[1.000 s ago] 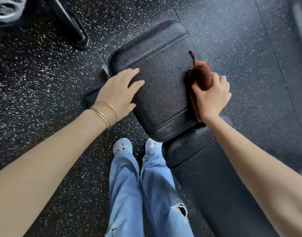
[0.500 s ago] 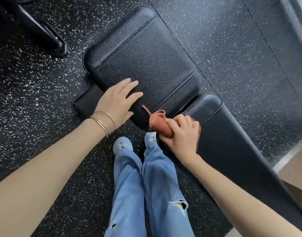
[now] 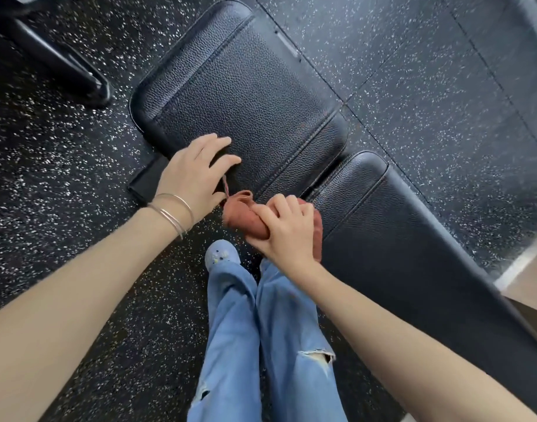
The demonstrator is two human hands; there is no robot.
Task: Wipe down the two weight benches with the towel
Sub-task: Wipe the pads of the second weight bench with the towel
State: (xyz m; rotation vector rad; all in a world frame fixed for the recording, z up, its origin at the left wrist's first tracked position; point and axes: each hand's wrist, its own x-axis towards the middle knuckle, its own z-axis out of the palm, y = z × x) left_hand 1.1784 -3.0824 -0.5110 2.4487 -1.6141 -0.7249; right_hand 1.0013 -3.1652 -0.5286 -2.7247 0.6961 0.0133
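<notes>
gripping the bunched towel (image 3: 243, 216), right hand (image 3: 287, 231) should sweep the seat pad (image 3: 246, 86) toward 12 o'clock; left hand (image 3: 191, 178) braces flat.

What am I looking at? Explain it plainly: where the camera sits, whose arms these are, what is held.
No machine here: a person wears one camera on the head, looking down, so both arms are their own. Below stands a black padded weight bench on a speckled floor. The left hand, bangles on its wrist, rests flat on the shorter pad's near edge. The right hand grips a bunched rust-red towel at the near edge, where the two pads meet. The blue jeans and pale shoe are the wearer's too.
</notes>
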